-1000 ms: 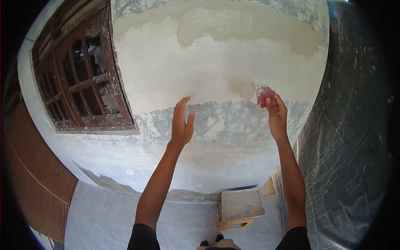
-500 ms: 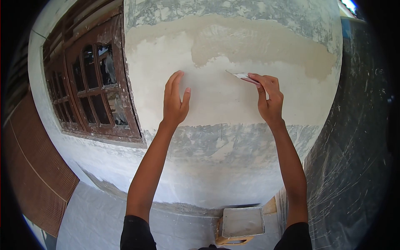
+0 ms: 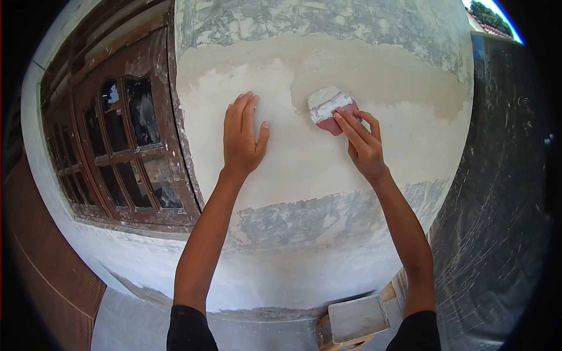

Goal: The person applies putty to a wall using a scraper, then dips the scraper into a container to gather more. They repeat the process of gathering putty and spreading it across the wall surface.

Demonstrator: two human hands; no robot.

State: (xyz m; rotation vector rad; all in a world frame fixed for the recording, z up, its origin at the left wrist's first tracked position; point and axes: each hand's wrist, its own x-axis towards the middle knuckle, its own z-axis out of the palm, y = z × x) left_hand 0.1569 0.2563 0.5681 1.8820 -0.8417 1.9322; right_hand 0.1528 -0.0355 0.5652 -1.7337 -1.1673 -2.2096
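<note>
Puttied wall [image 3: 304, 175], scraper [image 3: 328, 108] in right hand [image 3: 363, 146]

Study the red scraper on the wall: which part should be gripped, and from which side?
Grip the scraper by its bare red lower end, coming from below and right, as the right hand does. Its upper edge is coated in white filler and lies against the wall, so fingers probably belong spread across the red back, away from the coated edge.
</note>
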